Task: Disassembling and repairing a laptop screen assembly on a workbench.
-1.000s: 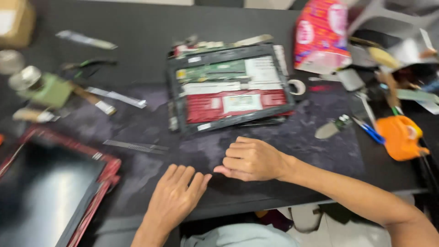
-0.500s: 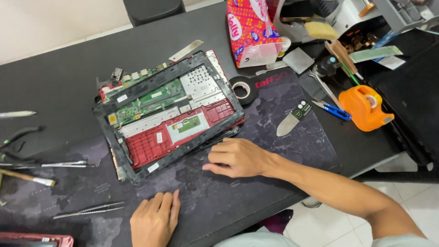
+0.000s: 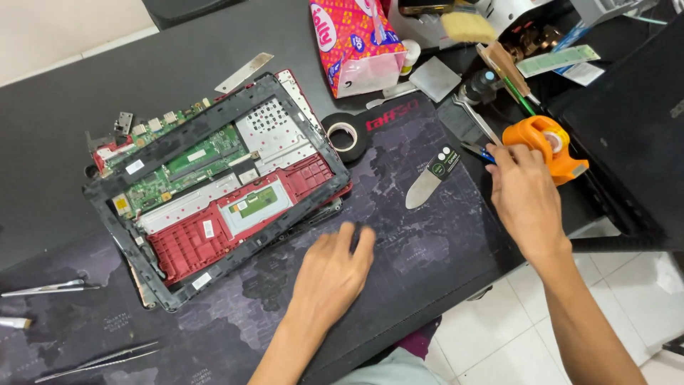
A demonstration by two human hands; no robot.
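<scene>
My right hand reaches right, fingers loosely spread, fingertips at the blue-handled tool beside the orange tape dispenser; I can't tell if they grip it. My left hand lies flat and open on the mat, holding nothing. Left of it sits the opened laptop, its shell holding green boards and a red frame. A black tape roll lies farther off.
</scene>
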